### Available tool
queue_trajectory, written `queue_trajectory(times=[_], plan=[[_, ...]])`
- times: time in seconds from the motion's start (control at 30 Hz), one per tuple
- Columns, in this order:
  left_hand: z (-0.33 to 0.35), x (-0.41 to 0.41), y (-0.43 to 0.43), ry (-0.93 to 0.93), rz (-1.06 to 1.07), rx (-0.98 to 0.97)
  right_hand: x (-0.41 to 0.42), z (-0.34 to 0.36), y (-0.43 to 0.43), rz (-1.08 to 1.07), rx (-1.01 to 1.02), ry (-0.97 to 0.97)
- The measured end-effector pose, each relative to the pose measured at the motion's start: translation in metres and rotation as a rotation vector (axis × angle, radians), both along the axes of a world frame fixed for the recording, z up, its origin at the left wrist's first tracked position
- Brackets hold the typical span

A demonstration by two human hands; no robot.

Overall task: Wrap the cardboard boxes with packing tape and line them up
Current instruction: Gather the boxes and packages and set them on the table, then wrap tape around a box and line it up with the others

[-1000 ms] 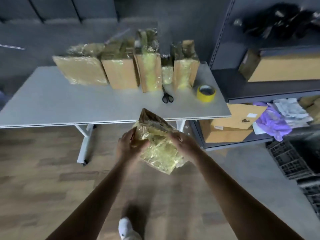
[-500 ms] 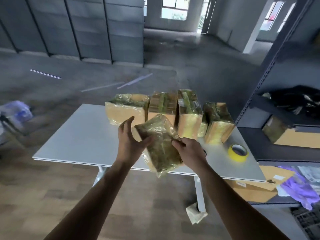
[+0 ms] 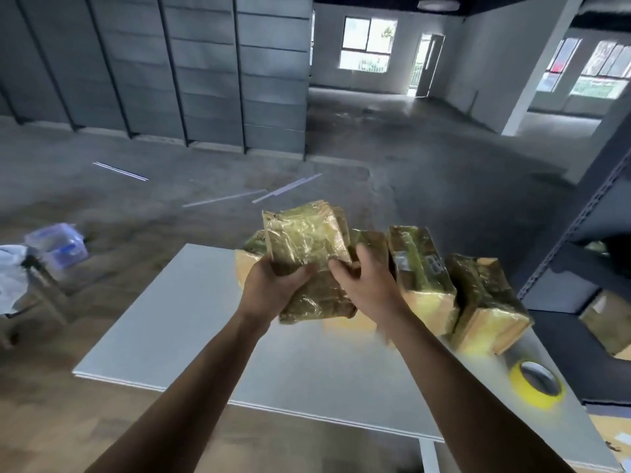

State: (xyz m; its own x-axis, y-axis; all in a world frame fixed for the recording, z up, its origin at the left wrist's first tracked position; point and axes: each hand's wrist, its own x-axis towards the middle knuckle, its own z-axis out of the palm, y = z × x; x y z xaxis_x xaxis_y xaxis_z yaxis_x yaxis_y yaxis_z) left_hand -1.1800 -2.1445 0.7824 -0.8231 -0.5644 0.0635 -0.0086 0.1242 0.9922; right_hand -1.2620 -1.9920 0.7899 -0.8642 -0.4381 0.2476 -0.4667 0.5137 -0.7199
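A box [image 3: 307,247], already covered all over in glossy tape, is held above the table [image 3: 205,319] by both hands. It is grasped low on its left side by the left hand [image 3: 273,288], with the fingers curled under it. Its right edge is gripped by the right hand [image 3: 370,288], with the fingers curled round it. The box is tilted and is touched by nothing else.

Just beyond the grip and to its right, a row [image 3: 423,278] of wrapped boxes is stood along the table's far edge. 2 are seen plainly to the right. Others are largely hidden behind the held box, so the full count cannot be told. A tape roll [image 3: 536,382] is left lying on the table, right of the grip and nearer the person, well apart from both hands.

The wrapping of this box is judged finished. What is left for it is to be set down in the row, though the intended end cannot be told. No bare box is seen on the table, so the task is judged close to done.
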Motion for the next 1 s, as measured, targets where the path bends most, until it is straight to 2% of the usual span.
queue_trajectory(times=[0.1, 0.23, 0.4, 0.63, 0.73, 0.9, 1.0], plan=[[0.009, -0.031, -0.019, 0.009, 0.098, -0.122, -0.034, 0.005, -0.026, 0.029, 0.018, 0.154], [0.03, -0.076, -0.039, 0.014, 0.294, -0.326, -0.065, 0.007, -0.067, 0.034, -0.14, 0.33], [0.038, -0.116, -0.072, -0.01, 0.341, -0.407, -0.099, 0.01, -0.098, 0.071, -0.194, 0.358], [0.03, -0.148, -0.118, -0.151, 0.252, -0.401, -0.113, 0.01, -0.141, 0.063, -0.128, 0.376], [0.028, -0.157, -0.148, -0.164, 0.184, -0.395, -0.112, 0.008, -0.166, 0.052, -0.094, 0.425], [0.027, -0.165, -0.201, -0.165, 0.084, -0.363, -0.119, 0.008, -0.21, -0.02, -0.035, 0.339], [0.025, -0.164, -0.225, -0.164, 0.04, -0.313, -0.121, 0.013, -0.231, -0.041, -0.034, 0.379]])
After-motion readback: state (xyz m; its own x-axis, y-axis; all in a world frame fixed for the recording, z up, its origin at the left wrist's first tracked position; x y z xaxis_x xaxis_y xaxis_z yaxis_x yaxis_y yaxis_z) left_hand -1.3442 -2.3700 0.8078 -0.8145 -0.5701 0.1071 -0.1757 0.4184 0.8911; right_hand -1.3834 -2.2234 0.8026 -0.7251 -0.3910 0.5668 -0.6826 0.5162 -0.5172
